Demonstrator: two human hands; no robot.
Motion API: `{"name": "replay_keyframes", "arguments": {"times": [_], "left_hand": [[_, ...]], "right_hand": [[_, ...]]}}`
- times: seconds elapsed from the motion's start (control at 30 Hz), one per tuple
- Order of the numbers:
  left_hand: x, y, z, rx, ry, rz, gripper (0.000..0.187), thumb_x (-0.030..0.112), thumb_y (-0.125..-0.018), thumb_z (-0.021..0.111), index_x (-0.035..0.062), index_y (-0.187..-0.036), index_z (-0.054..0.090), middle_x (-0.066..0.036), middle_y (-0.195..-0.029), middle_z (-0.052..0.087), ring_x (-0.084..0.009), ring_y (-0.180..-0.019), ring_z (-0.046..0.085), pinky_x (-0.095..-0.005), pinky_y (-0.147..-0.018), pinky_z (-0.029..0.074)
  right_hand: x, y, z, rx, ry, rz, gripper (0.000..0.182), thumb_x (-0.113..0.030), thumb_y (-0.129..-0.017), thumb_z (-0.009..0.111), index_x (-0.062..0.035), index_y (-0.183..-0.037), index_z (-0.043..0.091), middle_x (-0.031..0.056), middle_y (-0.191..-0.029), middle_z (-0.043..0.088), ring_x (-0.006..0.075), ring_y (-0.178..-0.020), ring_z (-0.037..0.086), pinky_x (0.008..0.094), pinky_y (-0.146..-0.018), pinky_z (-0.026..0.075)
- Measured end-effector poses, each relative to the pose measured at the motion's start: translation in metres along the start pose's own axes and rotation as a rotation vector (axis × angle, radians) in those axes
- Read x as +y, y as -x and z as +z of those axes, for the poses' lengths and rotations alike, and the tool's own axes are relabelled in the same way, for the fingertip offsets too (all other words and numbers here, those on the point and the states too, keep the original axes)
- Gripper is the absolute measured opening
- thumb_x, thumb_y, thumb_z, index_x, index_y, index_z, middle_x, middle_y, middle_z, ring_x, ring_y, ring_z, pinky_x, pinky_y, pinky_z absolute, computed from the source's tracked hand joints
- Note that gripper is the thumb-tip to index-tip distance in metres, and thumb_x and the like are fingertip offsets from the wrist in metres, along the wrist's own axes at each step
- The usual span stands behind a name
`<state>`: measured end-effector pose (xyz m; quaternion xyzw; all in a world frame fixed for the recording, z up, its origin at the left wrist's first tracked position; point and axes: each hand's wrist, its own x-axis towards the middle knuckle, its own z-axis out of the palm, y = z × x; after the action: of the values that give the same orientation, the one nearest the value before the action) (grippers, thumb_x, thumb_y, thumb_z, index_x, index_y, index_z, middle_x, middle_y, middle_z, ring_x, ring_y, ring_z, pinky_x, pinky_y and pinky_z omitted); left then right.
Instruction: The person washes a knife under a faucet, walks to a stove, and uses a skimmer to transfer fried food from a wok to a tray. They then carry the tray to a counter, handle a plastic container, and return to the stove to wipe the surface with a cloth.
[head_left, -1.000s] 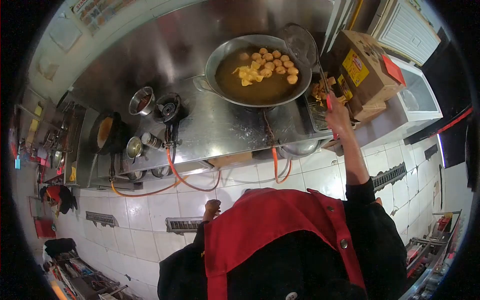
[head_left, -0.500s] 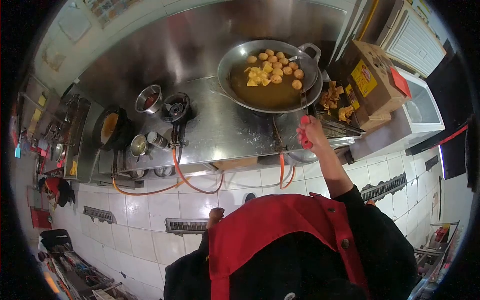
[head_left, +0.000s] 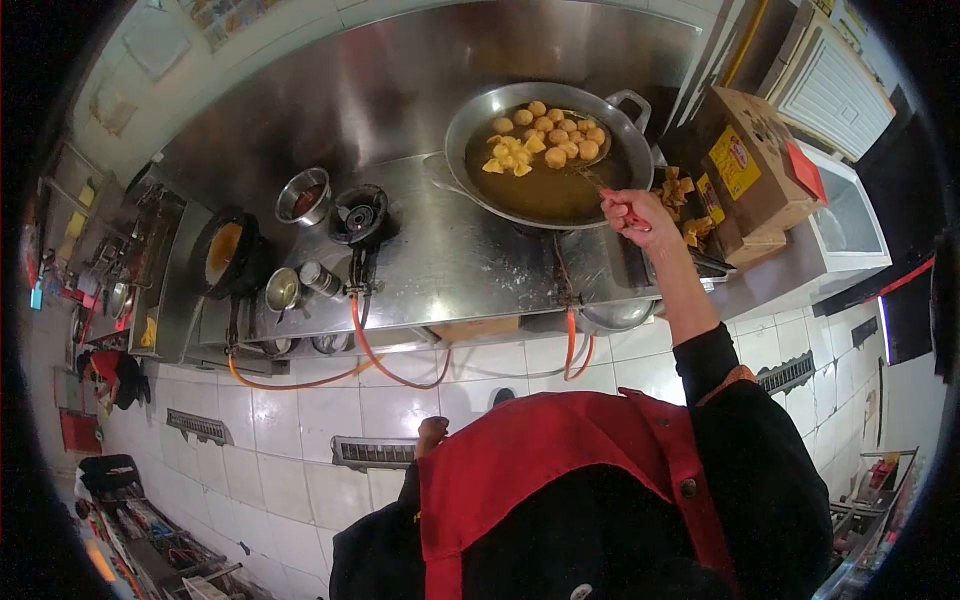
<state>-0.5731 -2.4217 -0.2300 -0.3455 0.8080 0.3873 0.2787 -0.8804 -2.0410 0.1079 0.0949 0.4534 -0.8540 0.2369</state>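
My right hand is closed round the red handle of a skimmer, at the near right rim of a large wok. The skimmer's head sits in the brown oil under several round golden balls. Beside them, to the left, float pale yellow folded pieces. My left hand hangs low by my body, away from the counter, its fingers too small and dark to make out.
A gas burner, a steel bowl, a small pot and a dark pan stand left on the steel counter. Fried pieces and a cardboard box are at the right. A person is far left.
My right hand has moved up and to the right with the skimmer. The skimmer's head has shifted lower and left in the wok, and the balls are bunched closer together.
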Motion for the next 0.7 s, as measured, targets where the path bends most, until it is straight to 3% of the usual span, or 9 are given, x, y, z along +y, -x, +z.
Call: {"name": "replay_keyframes", "arguments": {"times": [0.17,0.23,0.3,0.37,0.6,0.7], "left_hand": [[-0.024,-0.024,0.011,-0.084,0.137,-0.018,0.023,0.023,-0.073,0.048,0.0045,-0.081,0.058,-0.006,-0.062,0.057,-0.0158,-0.052,0.057,-0.0282,-0.046,0.045],[-0.011,-0.013,0.004,-0.073,-0.314,0.140,0.021,0.022,-0.074,0.048,0.0044,-0.079,0.058,-0.006,-0.060,0.056,-0.0157,-0.052,0.056,-0.0287,-0.045,0.045],[-0.018,-0.018,0.005,-0.079,-0.233,0.197,0.020,0.021,-0.074,0.047,0.0044,-0.079,0.057,-0.006,-0.060,0.056,-0.0156,-0.051,0.055,-0.0285,-0.045,0.045],[-0.022,-0.020,0.005,-0.085,-0.152,0.254,0.020,0.021,-0.075,0.047,0.0043,-0.078,0.057,-0.006,-0.059,0.056,-0.0155,-0.051,0.055,-0.0283,-0.045,0.045],[-0.038,-0.023,0.002,-0.108,-0.361,0.373,0.022,0.021,-0.073,0.045,0.0044,-0.080,0.058,-0.008,-0.060,0.056,-0.0155,-0.050,0.055,-0.0301,-0.049,0.046],[-0.043,-0.028,0.004,-0.117,-0.408,0.376,0.022,0.021,-0.073,0.045,0.0040,-0.081,0.058,-0.008,-0.062,0.057,-0.0160,-0.051,0.056,-0.0302,-0.050,0.047]], "right_hand": [[-0.014,-0.009,-0.010,-0.062,0.051,0.023,0.007,-0.007,-0.080,0.043,-0.0007,-0.080,0.044,0.0016,-0.060,0.043,0.0043,-0.043,0.037,0.0182,-0.038,0.028],[-0.015,-0.011,-0.014,-0.067,0.109,0.012,0.007,-0.008,-0.080,0.044,-0.0010,-0.081,0.045,0.0014,-0.059,0.042,0.0043,-0.043,0.037,0.0179,-0.037,0.028],[-0.017,-0.011,-0.020,-0.077,0.265,-0.014,0.010,-0.010,-0.081,0.044,-0.0012,-0.085,0.045,0.0010,-0.059,0.042,0.0042,-0.042,0.037,0.0183,-0.035,0.028],[-0.021,-0.009,-0.030,-0.091,0.233,-0.026,0.011,-0.010,-0.081,0.044,-0.0012,-0.087,0.045,0.0007,-0.058,0.042,0.0040,-0.042,0.037,0.0184,-0.034,0.028],[-0.021,0.010,-0.048,-0.184,0.247,-0.094,0.016,-0.008,-0.080,0.043,-0.0010,-0.094,0.045,0.0006,-0.059,0.044,0.0032,-0.041,0.037,0.0162,-0.033,0.028],[-0.022,0.027,-0.044,-0.089,0.322,-0.122,0.019,-0.006,-0.079,0.042,-0.0018,-0.098,0.043,0.0016,-0.061,0.045,0.0032,-0.041,0.037,0.0158,-0.033,0.030]]}}
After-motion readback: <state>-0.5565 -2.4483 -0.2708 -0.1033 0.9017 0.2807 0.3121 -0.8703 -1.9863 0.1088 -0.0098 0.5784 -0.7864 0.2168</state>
